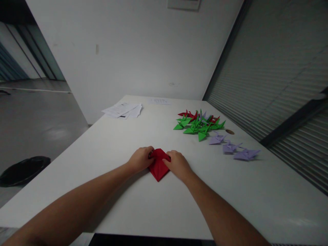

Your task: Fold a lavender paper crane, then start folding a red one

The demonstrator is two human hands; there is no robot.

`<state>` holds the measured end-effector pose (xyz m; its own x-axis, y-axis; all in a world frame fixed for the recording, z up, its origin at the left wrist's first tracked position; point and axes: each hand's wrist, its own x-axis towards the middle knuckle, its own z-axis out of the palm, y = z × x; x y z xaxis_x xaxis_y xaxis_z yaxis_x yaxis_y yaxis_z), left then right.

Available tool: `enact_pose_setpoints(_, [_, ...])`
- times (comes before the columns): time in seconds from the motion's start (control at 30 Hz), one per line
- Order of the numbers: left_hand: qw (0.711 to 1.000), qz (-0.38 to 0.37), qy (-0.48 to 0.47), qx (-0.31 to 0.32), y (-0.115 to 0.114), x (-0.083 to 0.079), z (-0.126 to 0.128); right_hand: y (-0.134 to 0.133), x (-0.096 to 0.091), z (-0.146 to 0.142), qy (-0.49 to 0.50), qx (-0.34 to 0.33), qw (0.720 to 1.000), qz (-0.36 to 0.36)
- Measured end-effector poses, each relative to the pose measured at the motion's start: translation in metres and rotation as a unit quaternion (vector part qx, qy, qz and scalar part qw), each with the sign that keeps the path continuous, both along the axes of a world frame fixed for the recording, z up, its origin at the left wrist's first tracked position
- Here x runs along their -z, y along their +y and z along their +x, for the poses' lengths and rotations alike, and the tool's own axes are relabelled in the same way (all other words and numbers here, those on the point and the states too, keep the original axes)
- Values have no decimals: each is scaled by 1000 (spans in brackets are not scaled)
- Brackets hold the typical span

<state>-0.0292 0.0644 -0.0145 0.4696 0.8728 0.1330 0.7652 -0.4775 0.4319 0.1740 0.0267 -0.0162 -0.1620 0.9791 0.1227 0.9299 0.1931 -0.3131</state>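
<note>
A partly folded sheet of red origami paper (pixel 159 167) lies on the white table between my hands, one pointed corner toward me and a blunt edge at the far side. Creases run down its middle. My left hand (pixel 140 159) grips the paper's left edge, thumb on top and fingers curled round it. On the opposite edge, my right hand (pixel 178 164) pinches the paper the same way, its thumb resting on the upper face. What the fingers do underneath is hidden.
Green folded paper cranes (pixel 196 127) cluster at the right back, with red cranes (pixel 191 115) behind. Purple cranes (pixel 230 147) line the right side near a round table hole (pixel 230 131). Printed sheets (pixel 123 110) lie far left. A black-lined bin (pixel 24 171) stands left of the table.
</note>
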Motion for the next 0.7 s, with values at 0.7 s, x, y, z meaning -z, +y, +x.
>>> enact_pose_setpoints(0.7, [1000,6,-2,14,1,1,-5,3,-8,24,256,-3,960,-111])
